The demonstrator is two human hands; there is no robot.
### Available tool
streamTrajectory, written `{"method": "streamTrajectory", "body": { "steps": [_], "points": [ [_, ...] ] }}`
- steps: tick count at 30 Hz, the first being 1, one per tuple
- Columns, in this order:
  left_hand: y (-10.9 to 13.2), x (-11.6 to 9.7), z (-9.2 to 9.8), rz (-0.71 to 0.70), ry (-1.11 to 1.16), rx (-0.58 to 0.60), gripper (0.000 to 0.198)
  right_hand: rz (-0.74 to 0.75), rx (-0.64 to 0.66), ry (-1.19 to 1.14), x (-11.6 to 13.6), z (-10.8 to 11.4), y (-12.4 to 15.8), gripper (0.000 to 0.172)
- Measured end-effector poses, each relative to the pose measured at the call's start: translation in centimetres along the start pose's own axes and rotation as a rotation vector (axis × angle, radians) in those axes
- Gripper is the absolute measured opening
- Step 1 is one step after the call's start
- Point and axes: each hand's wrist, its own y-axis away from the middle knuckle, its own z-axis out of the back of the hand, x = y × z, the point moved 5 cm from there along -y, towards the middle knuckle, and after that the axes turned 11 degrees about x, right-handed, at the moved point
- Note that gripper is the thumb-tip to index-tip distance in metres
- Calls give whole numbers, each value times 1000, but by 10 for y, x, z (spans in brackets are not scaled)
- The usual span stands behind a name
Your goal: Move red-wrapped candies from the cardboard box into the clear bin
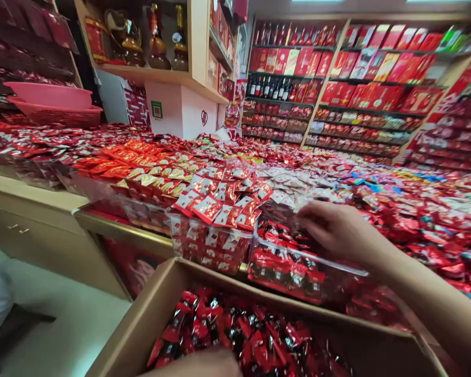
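Observation:
Over the back of a clear plastic bin (337,264), my right hand (332,228) is curled, its fingers bent together and pointing left. What those fingers hold, if anything, is hidden. The bin contains red-and-black wrapped candies (286,269). In front of it stands an open cardboard box (141,314) with a heap of similar red-and-dark wrapped candies (255,335) inside. My left hand (208,364) is a blurred shape at the bottom edge, low over the box's near side; its fingers cannot be made out.
Left of the bin, another clear bin (212,243) is piled with red-and-white packets (215,201). Many candy packets (427,220) spread across the display to the right. Pink baskets (49,97) stand at left. Shelves (329,78) with bottles and red boxes line the back.

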Motion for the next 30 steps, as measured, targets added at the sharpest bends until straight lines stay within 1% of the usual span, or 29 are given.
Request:
{"method": "streamTrajectory", "body": {
  "steps": [1, 2, 3, 4, 6, 7, 9, 10, 12, 14, 16, 18, 20, 21, 23, 26, 27, 28, 30],
  "points": [
    [-3, 2, 2, 24, -48, -3, 12, 56, -15, -123, 14, -3, 17, 13],
    [-6, 3, 5, 40, -99, -5, 16, 97, 29, -243, 26, -14, 34, 12],
    [-10, 4, 7, 51, -112, -14, 20, 112, 111, -354, 37, -31, 50, 12],
    [-13, 3, 9, 57, -118, -33, 18, 98, 214, -464, 46, -54, 66, 13],
    [-17, -1, 12, 38, -114, -89, 12, 6, 409, -707, 58, -106, 95, 16],
    [-18, -5, 12, 21, -98, -118, 14, -56, 466, -841, 63, -130, 106, 21],
    [-18, -13, 9, -35, -22, -165, 19, -162, 525, -1116, 71, -169, 123, 30],
    [-17, -16, 6, -63, 27, -180, 22, -202, 537, -1250, 75, -182, 127, 30],
    [-14, -21, 3, -93, 130, -205, 26, -268, 552, -1485, 80, -195, 129, 26],
    [-13, -22, 2, -100, 248, -238, 30, -328, 540, -1653, 81, -194, 126, 25],
    [-12, -22, 4, -117, 379, -256, 33, -373, 489, -1714, 78, -187, 123, 25],
    [-12, -23, 4, -110, 417, -209, 33, -405, 438, -1696, 73, -182, 120, 25],
    [-11, -24, 3, -67, 350, -162, 30, -408, 398, -1620, 69, -179, 120, 25],
    [-11, -25, 3, -45, 315, -152, 28, -391, 369, -1545, 66, -176, 120, 25],
    [-9, -25, 3, -24, 322, -144, 27, -336, 293, -1285, 62, -169, 119, 24],
    [-8, -22, -2, 19, 498, -88, 30, -183, 164, -793, 60, -154, 117, 20],
    [-7, -21, -4, 34, 558, -74, 30, -118, 132, -673, 61, -150, 117, 16],
    [-7, -20, -5, 46, 606, -69, 29, -50, 101, -588, 64, -148, 116, 14],
    [-6, -20, -5, 42, 662, -78, 32, 65, 44, -486, 70, -146, 116, 23]
  ]
}}
